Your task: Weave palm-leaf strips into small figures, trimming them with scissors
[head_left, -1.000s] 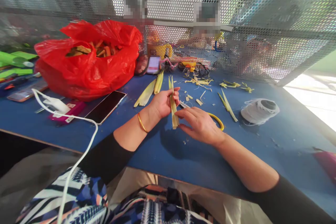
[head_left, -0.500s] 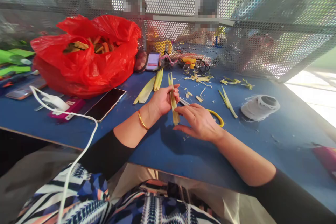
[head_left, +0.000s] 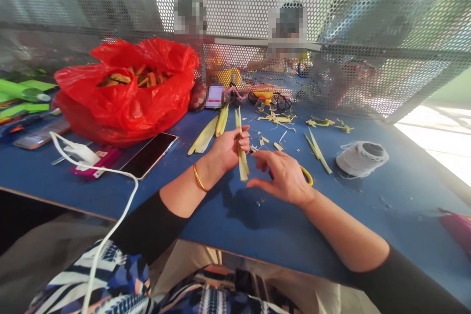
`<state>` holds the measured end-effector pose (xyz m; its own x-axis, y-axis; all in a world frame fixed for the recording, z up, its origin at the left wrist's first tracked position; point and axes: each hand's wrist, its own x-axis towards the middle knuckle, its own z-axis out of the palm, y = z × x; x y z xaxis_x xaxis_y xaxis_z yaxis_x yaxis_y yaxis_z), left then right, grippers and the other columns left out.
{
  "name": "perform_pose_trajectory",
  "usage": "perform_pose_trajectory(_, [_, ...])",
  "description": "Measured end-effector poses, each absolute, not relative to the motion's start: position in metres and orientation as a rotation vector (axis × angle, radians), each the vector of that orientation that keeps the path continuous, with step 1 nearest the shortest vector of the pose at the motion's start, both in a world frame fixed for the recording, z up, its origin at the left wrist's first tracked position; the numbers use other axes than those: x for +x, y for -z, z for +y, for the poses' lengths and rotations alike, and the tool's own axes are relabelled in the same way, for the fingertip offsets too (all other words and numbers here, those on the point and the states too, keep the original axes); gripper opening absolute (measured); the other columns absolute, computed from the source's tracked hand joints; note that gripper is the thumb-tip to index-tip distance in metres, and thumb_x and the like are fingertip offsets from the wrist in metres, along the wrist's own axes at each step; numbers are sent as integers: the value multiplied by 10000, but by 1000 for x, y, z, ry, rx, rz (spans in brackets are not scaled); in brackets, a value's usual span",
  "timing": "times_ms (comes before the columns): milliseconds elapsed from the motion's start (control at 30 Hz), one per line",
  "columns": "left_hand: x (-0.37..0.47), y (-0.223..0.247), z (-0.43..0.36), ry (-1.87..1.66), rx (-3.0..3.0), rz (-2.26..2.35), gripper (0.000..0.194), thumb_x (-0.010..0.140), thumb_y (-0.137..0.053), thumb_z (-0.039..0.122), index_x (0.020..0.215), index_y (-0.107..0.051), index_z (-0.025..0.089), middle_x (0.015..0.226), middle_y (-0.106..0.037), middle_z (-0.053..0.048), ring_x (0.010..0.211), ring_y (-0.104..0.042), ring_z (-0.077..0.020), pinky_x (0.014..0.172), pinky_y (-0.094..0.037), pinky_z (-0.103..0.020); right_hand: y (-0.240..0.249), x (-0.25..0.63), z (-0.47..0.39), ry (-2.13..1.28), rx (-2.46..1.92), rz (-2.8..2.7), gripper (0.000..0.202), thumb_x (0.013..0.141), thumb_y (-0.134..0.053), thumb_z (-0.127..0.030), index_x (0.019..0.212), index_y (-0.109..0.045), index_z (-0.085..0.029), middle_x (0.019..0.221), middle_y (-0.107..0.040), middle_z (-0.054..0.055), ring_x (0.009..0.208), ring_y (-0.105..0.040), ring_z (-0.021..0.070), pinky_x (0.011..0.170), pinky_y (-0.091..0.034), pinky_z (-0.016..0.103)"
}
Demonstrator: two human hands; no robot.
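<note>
The right hand (head_left: 281, 176) hid most of the yellow-handled scissors (head_left: 308, 175); a pink object (head_left: 457, 229) — too blurred to identify — ran off the view's right edge.

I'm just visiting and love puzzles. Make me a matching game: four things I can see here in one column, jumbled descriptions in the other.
Column one:
1. Pale strip
2. Plastic bag
3. Thread spool
4. Bracelet

Column two:
A. White
B. Gold-coloured
C. Held in the left hand
D. Red

Pairs: 1-C, 2-D, 3-A, 4-B
</note>
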<state>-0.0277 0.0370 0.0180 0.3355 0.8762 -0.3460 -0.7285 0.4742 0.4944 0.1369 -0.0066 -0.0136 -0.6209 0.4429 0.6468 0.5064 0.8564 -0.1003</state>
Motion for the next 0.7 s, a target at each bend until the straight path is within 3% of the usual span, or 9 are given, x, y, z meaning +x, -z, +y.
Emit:
perform_pose_trajectory(200, [-27, -13, 40, -1081, 256, 575, 311, 991, -324, 140, 784, -556, 132, 506, -406, 56, 374, -369, -45, 382, -329, -137, 15, 133, -8, 205, -734, -2306, 499, 869, -522, -630, 1029, -539, -158, 734, -654, 34, 609, -601, 159, 625, -444, 296])
perform_pose_trajectory(500, [-25, -11, 37, -1093, 251, 573, 273, 974, -371, 132, 776, -558, 137, 512, -391, 60, 376, -368, -46, 378, -325, -143, 16, 131, -10, 185, -784, -2368, 427, 903, -514, -573, 993, -550, -158, 724, -640, 40, 628, -588, 167, 630, -427, 303])
perform_pose_trajectory(600, [-27, -13, 38, -1086, 252, 562, 290, 981, -355, 139, 772, -557, 137, 512, -394, 58, 378, -372, -47, 382, -332, -142, 14, 130, -11, -45, -840, -2317, 526, 829, -536, -679, 964, -562, -171, 724, -647, 38, 626, -586, 165, 629, -437, 305])
perform_pose_trajectory(700, [-28, -16, 38, -1098, 240, 567, 305, 986, -346, 143, 756, -546, 140, 509, -396, 58, 373, -364, -43, 379, -324, -138, 10, 128, -11, -564, -980, -2124, 571, 849, -418, -734, 850, -576, -185, 689, -637, 27, 620, -582, 153, 624, -450, 295])
